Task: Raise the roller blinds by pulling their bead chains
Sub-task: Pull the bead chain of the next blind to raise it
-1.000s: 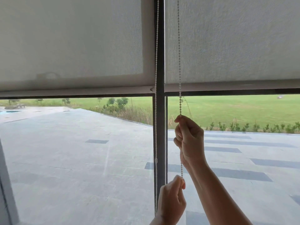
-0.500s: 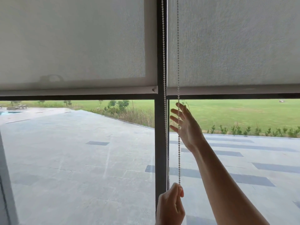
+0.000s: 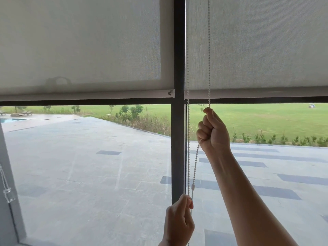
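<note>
While the right blind (image 3: 257, 43) hangs with its bottom bar level with the window's crossbar, its chain (image 3: 209, 50) runs straight down beside the mullion (image 3: 178, 139) — a vertical line, so the pull goes down along it. Higher on the front strand, the right hand (image 3: 213, 134) is a closed fist, fingers (image 3: 202, 129) wrapped round the beads, forearm raised steeply from the lower right. Below, near the frame's bottom edge, the left hand (image 3: 179, 222) pinches the loop between thumb and forefinger, just under the connector (image 3: 193, 188). Between them the strand sags slightly. Being uppermost, the right hand looks set to draw next. To the mullion's left, the left blind (image 3: 79, 47) sits at the same height.
</note>
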